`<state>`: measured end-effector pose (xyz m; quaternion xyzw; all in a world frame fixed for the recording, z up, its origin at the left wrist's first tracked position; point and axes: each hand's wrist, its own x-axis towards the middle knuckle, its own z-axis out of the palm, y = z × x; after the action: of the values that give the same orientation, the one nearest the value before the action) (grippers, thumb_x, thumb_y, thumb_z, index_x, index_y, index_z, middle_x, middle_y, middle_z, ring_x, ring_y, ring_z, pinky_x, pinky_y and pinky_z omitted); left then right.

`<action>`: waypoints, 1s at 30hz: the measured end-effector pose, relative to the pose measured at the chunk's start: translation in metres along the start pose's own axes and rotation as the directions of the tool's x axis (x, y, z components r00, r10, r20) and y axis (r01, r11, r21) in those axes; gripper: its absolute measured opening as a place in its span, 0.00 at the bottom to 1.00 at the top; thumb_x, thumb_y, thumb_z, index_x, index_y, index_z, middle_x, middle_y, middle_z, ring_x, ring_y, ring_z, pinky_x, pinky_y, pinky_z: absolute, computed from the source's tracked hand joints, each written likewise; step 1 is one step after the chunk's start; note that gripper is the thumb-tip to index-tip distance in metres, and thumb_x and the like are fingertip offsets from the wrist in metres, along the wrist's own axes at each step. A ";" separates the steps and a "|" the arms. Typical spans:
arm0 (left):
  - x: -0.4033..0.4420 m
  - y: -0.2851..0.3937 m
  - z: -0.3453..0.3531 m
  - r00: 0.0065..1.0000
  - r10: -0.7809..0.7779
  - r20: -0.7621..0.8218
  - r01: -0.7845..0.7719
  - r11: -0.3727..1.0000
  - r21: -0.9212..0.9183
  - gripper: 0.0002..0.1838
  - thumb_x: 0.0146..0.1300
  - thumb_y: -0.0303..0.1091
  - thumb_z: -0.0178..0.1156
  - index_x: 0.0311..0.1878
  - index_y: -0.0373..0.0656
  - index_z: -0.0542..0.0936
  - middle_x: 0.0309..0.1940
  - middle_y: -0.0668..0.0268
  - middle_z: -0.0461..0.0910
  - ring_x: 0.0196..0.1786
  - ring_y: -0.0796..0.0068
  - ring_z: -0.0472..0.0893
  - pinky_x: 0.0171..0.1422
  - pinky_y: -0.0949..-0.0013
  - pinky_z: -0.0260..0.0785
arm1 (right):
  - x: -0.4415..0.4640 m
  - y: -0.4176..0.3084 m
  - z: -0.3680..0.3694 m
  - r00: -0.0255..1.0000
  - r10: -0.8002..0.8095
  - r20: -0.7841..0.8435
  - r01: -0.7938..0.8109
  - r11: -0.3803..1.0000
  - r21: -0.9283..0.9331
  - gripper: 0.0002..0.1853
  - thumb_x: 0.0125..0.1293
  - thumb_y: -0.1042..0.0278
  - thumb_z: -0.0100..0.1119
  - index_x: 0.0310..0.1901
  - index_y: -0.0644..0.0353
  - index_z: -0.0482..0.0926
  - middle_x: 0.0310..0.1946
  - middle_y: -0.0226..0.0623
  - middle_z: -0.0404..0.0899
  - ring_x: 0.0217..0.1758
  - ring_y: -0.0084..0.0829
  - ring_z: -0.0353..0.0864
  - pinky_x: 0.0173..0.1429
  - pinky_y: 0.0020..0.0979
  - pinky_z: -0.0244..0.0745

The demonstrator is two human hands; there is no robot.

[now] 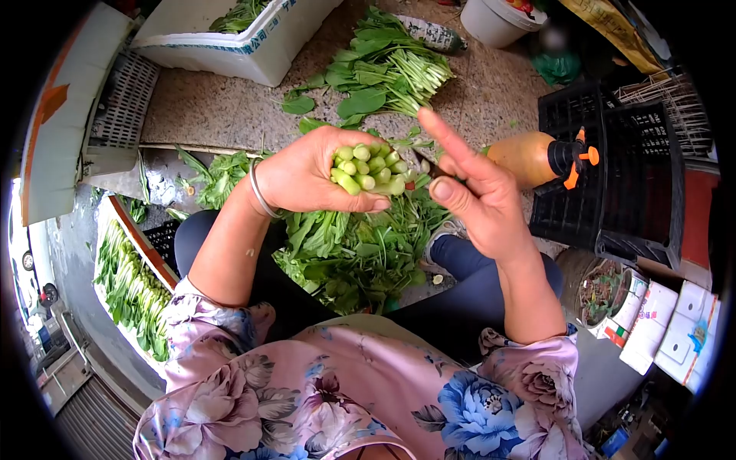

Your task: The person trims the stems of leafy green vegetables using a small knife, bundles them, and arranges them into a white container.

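My left hand (303,170) is wrapped round a bunch of leafy greens (364,169), with the pale cut stem ends facing up toward me. My right hand (491,201) is just to the right of the bunch, index finger stretched out and thumb bent. A small dark knife (431,165) is held in it, its blade close to the stem ends; the handle is mostly hidden by the fingers. Below both hands, between my knees, lies a heap of loose leaves (360,253). A larger pile of greens (391,73) rests beyond my hands.
A white foam box (264,46) stands at the back left. To the right are an orange spray bottle (525,159) and black plastic crates (613,176). Bundled greens fill a box (126,287) at my left. A white bucket (498,23) stands at the back.
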<state>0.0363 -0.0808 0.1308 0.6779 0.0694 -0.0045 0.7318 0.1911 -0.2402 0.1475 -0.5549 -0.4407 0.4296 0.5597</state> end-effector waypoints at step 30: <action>0.010 -0.007 0.002 0.994 -0.086 0.062 0.075 0.983 0.168 0.20 0.43 0.26 0.66 0.43 0.37 0.75 0.30 0.69 0.78 0.32 0.82 0.74 0.38 0.76 0.69 | -0.001 0.008 -0.002 0.949 -0.182 0.257 0.255 0.922 -0.291 0.26 0.58 0.68 0.56 0.60 0.60 0.64 0.55 0.42 0.70 0.55 0.36 0.73 0.55 0.28 0.68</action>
<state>0.0456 -0.0825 0.1226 0.7324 0.0709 -0.0632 0.6743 0.1933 -0.2415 0.1397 -0.5333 -0.6247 0.3466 0.4531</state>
